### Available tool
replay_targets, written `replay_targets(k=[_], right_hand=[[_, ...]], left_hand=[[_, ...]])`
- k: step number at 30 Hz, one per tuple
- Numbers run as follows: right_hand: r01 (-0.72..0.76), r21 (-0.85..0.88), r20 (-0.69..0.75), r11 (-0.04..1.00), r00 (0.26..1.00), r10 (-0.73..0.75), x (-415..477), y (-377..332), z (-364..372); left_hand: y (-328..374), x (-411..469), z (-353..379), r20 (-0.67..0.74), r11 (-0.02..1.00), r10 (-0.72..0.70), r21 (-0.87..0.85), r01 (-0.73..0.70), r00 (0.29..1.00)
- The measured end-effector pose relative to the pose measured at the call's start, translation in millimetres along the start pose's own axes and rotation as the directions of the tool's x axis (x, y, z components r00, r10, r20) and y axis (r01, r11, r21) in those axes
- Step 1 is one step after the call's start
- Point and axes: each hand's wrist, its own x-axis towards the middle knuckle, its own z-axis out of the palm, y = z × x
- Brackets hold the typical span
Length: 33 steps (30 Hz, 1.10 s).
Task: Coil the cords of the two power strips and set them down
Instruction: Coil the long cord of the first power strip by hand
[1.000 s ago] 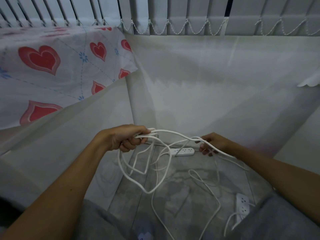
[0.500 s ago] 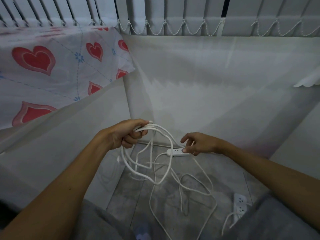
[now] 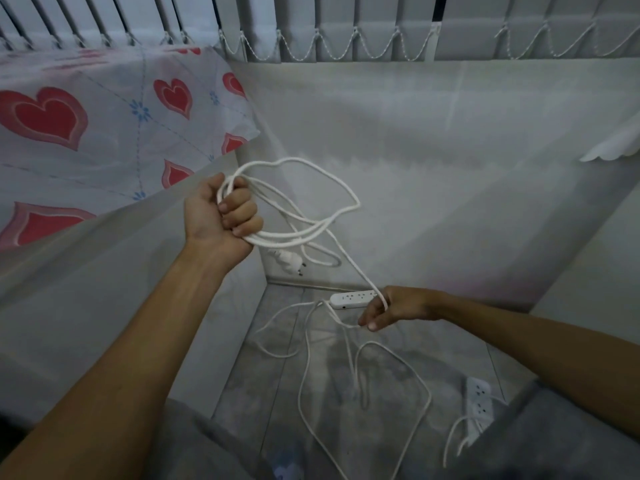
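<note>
My left hand [image 3: 221, 216] is raised in a fist around several loops of white cord [image 3: 311, 188], and the cord's plug [image 3: 289, 265] dangles below the loops. From the loops the cord runs down to my right hand [image 3: 388, 308], which pinches it low near the floor. A white power strip [image 3: 351, 298] lies on the floor just left of that hand. More slack cord [image 3: 394, 358] trails over the tiles. A second power strip [image 3: 479, 405] lies at the lower right, partly hidden by my grey-clad knee.
A heart-patterned sheet [image 3: 104, 116] covers a bed on the left. White walls [image 3: 415, 168] close off the corner, with vertical blinds [image 3: 346, 26] above. The grey tiled floor [image 3: 277, 393] is a narrow strip between the bed and my knees.
My left hand has lifted up and turned, raising the coil. My right hand has slid down the cord toward the floor, past the first strip.
</note>
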Motion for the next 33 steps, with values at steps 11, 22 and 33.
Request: replay_targets(k=[11,22,33], right_hand=[[0.267,-0.399,-0.122,0.877,0.933,-0.339,3.9,-64.7,27.9],[0.354,-0.639,0.149,0.683,0.928,-0.342,2.8,-89.9,75.3],[0.270,-0.151,-0.113,0.951,0.951,-0.288,-34.0,-100.2,9.1]], left_hand=[[-28.4,18.0,-8.5,-0.215,0.898,0.223,0.425,-0.114,0.951],[-113.9,8.8,6.5,-0.005,0.257,-0.165,0.965,0.048,0.986],[-119.0,7.7,-8.5,-0.147,-0.025,-0.476,0.988,0.153,0.867]])
